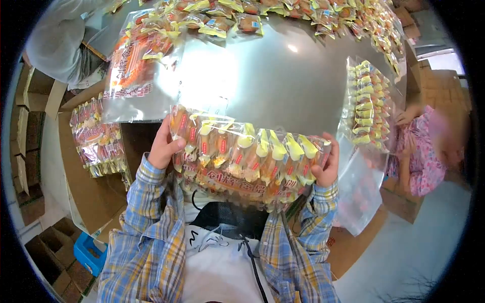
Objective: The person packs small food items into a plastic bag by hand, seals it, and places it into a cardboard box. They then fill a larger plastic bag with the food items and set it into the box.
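Between my two hands is a large clear plastic bag of wrapped pastries (237,161), held at the near edge of the metal table. Rows of small packets with yellow ends show through it, and red lettering runs across its side. My left hand (164,146) grips the bag's left end, thumb on the near face. At the right end, my right hand (326,164) is closed on the bag in the same way. The fingers behind the bag are partly hidden.
Loose wrapped pastries (247,22) are heaped along the far side of the metal table (298,76). Flat printed bags (129,65) lie at left. A filled bag (93,136) sits in a cardboard box; another filled bag (371,103) stands near a person (422,146) at right.
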Action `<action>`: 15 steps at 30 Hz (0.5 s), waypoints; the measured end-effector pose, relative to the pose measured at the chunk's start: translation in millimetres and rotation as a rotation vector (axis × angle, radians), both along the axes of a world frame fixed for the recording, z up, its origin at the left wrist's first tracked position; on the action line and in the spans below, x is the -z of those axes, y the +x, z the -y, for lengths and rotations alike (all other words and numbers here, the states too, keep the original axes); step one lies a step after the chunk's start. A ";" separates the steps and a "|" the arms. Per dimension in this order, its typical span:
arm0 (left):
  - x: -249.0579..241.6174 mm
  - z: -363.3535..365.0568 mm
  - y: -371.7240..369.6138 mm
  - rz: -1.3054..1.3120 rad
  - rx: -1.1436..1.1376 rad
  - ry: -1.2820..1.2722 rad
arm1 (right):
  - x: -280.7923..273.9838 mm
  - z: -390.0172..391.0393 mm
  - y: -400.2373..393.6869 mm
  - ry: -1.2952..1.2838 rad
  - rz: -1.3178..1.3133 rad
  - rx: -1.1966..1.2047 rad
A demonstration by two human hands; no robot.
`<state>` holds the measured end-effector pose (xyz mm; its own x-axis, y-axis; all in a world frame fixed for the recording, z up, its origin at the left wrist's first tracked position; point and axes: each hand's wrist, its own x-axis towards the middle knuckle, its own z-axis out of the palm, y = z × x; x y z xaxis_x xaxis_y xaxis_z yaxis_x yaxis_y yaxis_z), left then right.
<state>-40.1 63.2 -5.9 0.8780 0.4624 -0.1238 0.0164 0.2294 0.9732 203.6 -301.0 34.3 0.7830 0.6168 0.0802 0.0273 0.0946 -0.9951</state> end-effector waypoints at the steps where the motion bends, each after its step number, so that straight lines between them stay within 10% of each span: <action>1: 0.7 -0.1 3.5 -0.021 0.003 0.012 | 1.1 -0.5 -5.4 -0.045 -0.011 0.090; 15: 8.7 -22.2 31.0 0.013 0.079 0.031 | -16.7 28.4 -18.9 -0.206 0.163 -0.290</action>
<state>-9.1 85.5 -14.6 0.9133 0.3953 -0.0987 0.0202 0.1980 0.9800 184.7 -329.4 50.9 0.5611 0.8267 0.0410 0.1885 -0.0794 -0.9789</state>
